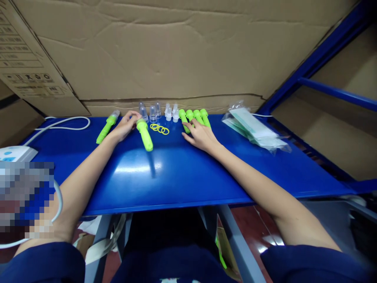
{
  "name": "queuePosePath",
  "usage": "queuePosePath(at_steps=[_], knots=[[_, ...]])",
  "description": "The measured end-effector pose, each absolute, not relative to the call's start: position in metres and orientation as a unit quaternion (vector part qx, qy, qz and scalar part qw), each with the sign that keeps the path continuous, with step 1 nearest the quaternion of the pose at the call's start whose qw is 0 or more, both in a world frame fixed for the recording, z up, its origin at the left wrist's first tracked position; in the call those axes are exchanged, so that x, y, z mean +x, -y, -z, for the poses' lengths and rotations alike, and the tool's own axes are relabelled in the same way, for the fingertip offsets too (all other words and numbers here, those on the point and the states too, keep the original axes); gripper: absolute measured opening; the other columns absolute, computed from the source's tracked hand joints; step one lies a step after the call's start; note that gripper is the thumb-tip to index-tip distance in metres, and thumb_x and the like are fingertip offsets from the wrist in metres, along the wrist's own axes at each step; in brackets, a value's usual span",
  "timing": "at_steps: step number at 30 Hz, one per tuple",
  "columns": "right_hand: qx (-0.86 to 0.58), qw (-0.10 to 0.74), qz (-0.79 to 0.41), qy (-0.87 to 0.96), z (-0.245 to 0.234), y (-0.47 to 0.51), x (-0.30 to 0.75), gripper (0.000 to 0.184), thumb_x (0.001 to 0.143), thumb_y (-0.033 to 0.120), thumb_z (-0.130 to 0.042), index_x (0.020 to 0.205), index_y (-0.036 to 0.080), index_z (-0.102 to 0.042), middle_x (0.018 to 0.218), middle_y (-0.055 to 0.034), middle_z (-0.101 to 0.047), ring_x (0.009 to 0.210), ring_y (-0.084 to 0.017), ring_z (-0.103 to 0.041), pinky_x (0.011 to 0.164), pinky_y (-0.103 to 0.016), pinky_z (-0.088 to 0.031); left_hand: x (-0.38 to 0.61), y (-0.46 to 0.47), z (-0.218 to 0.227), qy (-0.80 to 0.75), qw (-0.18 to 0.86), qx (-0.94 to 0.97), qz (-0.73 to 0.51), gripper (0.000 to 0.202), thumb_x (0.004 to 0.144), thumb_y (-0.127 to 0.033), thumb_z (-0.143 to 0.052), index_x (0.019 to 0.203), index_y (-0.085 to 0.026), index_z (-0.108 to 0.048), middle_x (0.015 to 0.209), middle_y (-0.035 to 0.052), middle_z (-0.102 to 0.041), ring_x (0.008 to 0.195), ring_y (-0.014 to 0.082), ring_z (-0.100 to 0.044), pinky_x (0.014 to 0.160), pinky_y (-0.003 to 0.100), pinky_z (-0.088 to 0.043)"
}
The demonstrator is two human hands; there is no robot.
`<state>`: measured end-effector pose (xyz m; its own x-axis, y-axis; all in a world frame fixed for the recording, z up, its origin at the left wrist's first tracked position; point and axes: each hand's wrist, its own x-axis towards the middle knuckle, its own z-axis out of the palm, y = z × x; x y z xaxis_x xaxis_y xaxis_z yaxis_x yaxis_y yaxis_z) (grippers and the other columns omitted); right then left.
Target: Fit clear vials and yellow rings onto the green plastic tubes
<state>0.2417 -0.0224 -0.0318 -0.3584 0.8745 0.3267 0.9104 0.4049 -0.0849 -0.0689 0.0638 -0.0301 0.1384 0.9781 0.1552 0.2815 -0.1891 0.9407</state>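
Observation:
My left hand (127, 125) pinches a bright green flashlight-shaped tube (145, 137) by its upper end, its body slanting down toward me above the table. My right hand (202, 135) lies over a row of several similar green tubes (198, 114), fingers bent at the nearest ones; whether it grips one is hard to see. Left of my left hand, another green tube with a clear cap (106, 127) lies on the table. Between my hands are yellow rings (160, 129), clear plastic domes (152, 113) and small white-based clear pieces (168, 113).
A blue table (182, 177) runs up to a cardboard wall (165, 51). At right lies a plastic bag with pale green-white packets (256, 127). A white device (19, 153) with a looped cable (75, 122) sits at left. A blue metal frame (294, 80) rises on the right.

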Motion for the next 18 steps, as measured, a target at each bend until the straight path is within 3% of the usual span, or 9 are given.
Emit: queuePosePath(at_steps=[2,4,7,10,14,18], knots=[[-0.501,0.234,-0.044,0.832,0.032,0.03,0.232,0.069,0.094,0.05,-0.058,0.151,0.014,-0.043,0.116,-0.0165,-0.066,0.098,-0.029,-0.064,0.08,-0.039,-0.052,-0.053,-0.062,0.033,-0.471,0.453,0.604,-0.457,0.025,0.089,-0.045,-0.059,0.098,-0.024,-0.049,0.076,-0.0013,-0.058,0.065,0.0133,-0.059,0.056,0.025,-0.038],[-0.467,0.314,-0.185,0.806,0.033,0.038,0.22,0.086,0.088,0.067,-0.06,0.153,0.017,-0.035,0.098,-0.0088,-0.068,0.074,-0.021,-0.063,0.066,-0.035,-0.052,-0.038,-0.058,0.036,-0.447,0.496,0.567,-0.482,0.032,0.087,-0.045,-0.065,0.099,-0.025,-0.043,0.075,-0.0037,-0.058,0.06,0.0105,-0.058,0.051,0.021,-0.031],[-0.445,0.422,-0.35,0.708,0.031,0.042,0.21,0.079,0.088,0.082,-0.041,0.139,0.022,-0.045,0.081,-0.0033,-0.064,0.051,-0.014,-0.051,0.045,-0.029,-0.043,-0.023,-0.05,0.04,-0.419,0.499,0.544,-0.528,0.043,0.082,-0.048,-0.072,0.099,-0.026,-0.039,0.077,-0.0055,-0.061,0.062,0.0096,-0.06,0.05,0.02,-0.029],[-0.458,0.504,-0.389,0.62,0.029,0.032,0.216,0.074,0.088,0.088,-0.031,0.12,0.024,-0.053,0.074,-0.002,-0.061,0.044,-0.011,-0.046,0.037,-0.026,-0.035,-0.022,-0.044,0.041,-0.403,0.457,0.592,-0.528,0.045,0.076,-0.049,-0.078,0.095,-0.024,-0.046,0.074,-0.0044,-0.063,0.066,0.0115,-0.062,0.055,0.02,-0.035],[-0.481,0.496,-0.392,0.607,0.037,0.009,0.239,0.069,0.083,0.089,-0.042,0.101,0.024,-0.056,0.071,-0.0034,-0.061,0.047,-0.012,-0.047,0.038,-0.027,-0.038,-0.027,-0.037,0.037,-0.39,0.374,0.707,-0.456,0.042,0.075,-0.053,-0.077,0.093,-0.017,-0.065,0.075,0.002,-0.071,0.072,0.0156,-0.064,0.067,0.024,-0.044],[-0.469,0.462,-0.381,0.649,0.047,-0.003,0.252,0.066,0.079,0.089,-0.051,0.095,0.025,-0.055,0.075,-0.0043,-0.064,0.055,-0.015,-0.054,0.049,-0.034,-0.05,-0.032,-0.033,0.031,-0.391,0.303,0.761,-0.42,0.043,0.08,-0.058,-0.071,0.083,-0.014,-0.071,0.065,0.0027,-0.069,0.06,0.013,-0.056,0.061,0.024,-0.039]])
